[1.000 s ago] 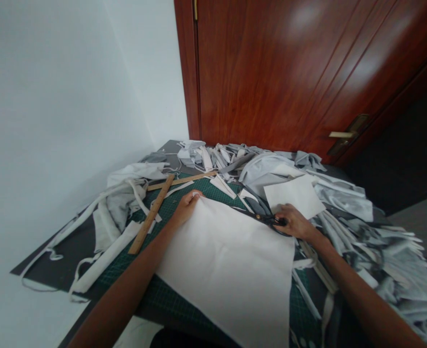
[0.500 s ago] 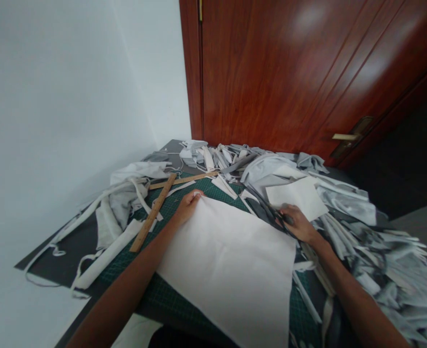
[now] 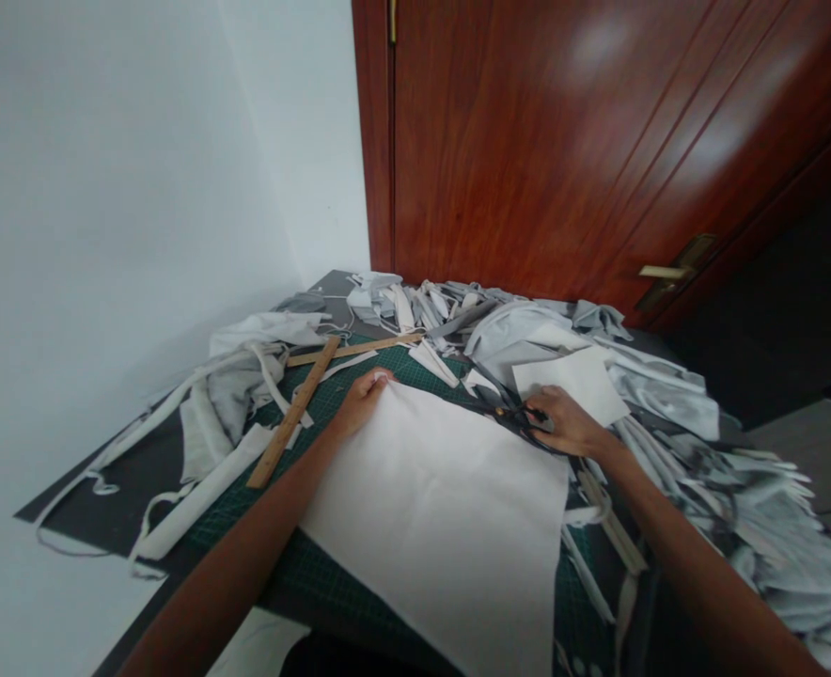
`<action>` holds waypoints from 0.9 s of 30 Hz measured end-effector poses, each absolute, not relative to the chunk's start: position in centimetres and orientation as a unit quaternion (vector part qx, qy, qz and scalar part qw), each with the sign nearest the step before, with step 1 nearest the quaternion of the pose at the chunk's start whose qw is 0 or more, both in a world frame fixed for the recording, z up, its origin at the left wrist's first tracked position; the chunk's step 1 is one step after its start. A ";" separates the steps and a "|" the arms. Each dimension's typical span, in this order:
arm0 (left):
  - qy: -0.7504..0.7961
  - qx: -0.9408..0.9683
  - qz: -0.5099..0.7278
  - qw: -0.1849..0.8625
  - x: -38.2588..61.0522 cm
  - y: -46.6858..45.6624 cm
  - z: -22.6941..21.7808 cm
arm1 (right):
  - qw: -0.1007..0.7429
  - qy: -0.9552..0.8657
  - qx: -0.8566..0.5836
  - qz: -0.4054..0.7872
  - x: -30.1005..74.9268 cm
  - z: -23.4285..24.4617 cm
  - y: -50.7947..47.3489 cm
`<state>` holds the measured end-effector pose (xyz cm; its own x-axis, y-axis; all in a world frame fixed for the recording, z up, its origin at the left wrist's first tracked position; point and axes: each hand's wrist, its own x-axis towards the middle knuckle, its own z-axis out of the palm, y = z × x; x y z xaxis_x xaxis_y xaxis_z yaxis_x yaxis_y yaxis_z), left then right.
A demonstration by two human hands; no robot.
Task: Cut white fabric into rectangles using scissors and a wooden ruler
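A large white piece of fabric (image 3: 444, 508) lies over the green cutting mat (image 3: 345, 569) in front of me. My left hand (image 3: 360, 402) pinches its far left corner, fingers closed on the cloth. Along the far right edge of the fabric, my right hand (image 3: 562, 421) grips a pair of dark scissors (image 3: 518, 419). Their blades point left and lie at that edge; whether cloth is between them I cannot tell. A smaller white piece (image 3: 585, 381) lies just beyond my right hand.
Two wooden rulers cross at the mat's far left, the nearer ruler (image 3: 292, 414) slanting toward me. Grey and white fabric scraps (image 3: 760, 527) heap up on the right, with more scraps (image 3: 415, 306) along the back by the wooden door (image 3: 500, 141). White strips (image 3: 208, 494) lie at left.
My right hand has brought the scissors left and turned them, so the blades now point left along the fabric's far edge instead of away from me. My left hand stays on the corner.
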<state>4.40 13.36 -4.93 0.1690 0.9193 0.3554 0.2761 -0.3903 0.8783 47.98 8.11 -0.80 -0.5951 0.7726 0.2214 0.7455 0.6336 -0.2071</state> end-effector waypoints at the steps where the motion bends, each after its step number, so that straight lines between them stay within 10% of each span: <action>1: 0.435 0.686 0.475 0.340 4.4 13.3 -4.9 | 0.144 -0.893 -0.424 0.045 47.8 -0.8 8.3; 27: 0.435 0.693 0.476 0.323 4.3 13.2 -4.9 | 0.135 -0.902 -0.409 0.038 46.4 -1.8 9.7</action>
<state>4.32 13.25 -4.88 0.1690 0.9095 0.3798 0.2953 -0.4144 0.8609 46.42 9.69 -1.84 -0.6286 0.7480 0.2128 0.7277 0.6623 -0.1784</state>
